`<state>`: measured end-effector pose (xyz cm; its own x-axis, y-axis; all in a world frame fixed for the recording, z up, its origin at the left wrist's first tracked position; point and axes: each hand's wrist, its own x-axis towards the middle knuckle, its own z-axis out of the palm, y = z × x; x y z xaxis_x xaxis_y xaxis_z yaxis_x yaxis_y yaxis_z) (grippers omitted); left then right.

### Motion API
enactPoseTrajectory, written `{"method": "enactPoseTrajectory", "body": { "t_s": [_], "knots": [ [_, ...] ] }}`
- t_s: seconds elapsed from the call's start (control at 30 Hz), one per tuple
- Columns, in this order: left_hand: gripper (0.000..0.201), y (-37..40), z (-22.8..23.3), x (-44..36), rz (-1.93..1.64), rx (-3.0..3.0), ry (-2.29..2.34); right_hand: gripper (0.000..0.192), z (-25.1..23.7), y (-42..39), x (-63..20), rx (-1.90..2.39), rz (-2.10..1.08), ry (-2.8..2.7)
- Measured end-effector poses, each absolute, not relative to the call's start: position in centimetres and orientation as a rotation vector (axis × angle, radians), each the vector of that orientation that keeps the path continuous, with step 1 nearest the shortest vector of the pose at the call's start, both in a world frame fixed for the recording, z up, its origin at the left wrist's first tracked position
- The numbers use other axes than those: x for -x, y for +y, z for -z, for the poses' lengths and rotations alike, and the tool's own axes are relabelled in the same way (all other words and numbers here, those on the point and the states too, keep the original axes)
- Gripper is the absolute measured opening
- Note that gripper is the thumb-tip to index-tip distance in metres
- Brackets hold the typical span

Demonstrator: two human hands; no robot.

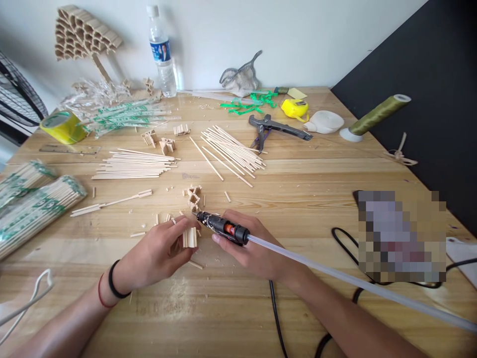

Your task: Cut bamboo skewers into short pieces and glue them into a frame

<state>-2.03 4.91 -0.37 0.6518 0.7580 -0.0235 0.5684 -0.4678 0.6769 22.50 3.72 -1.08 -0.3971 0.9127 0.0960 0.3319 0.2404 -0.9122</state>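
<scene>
My left hand pinches a small bundle of short wooden stick pieces between thumb and fingers. In my right hand is a black glue gun, a long translucent glue stick running out of its back end. The gun's nozzle points left, just above the bundle and close to a cluster of glued stick pieces standing on the table. Whether the nozzle touches either one I cannot tell. Short cut pieces lie scattered around my left hand, partly hidden by it.
Loose sticks lie in two piles, left and centre. Behind are a cutter, a yellow tape measure, a water bottle and a tree-shaped stick model. Packaged sticks lie left; a black cable runs along the front.
</scene>
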Motion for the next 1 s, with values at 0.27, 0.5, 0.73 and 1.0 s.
{"method": "enactPoseTrajectory", "body": {
  "t_s": [0.27,0.5,0.73,1.0],
  "knots": [
    [0.029,4.90,0.57,2.15,-0.366,-2.186,1.020,0.017,1.07,3.73,-22.56,1.137,-1.143,-1.866],
    [0.030,4.90,0.55,2.12,-0.370,-2.191,1.021,0.017,1.18,3.75,-22.57,1.144,-1.144,-1.871],
    [0.030,4.92,0.56,2.09,-0.371,-2.187,1.022,0.016,1.20,3.74,-22.57,1.124,-1.144,-1.868],
    [0.031,4.80,0.60,2.20,-0.377,-2.190,1.020,0.019,1.23,3.68,-22.53,1.128,-1.142,-1.864]
  ]
}}
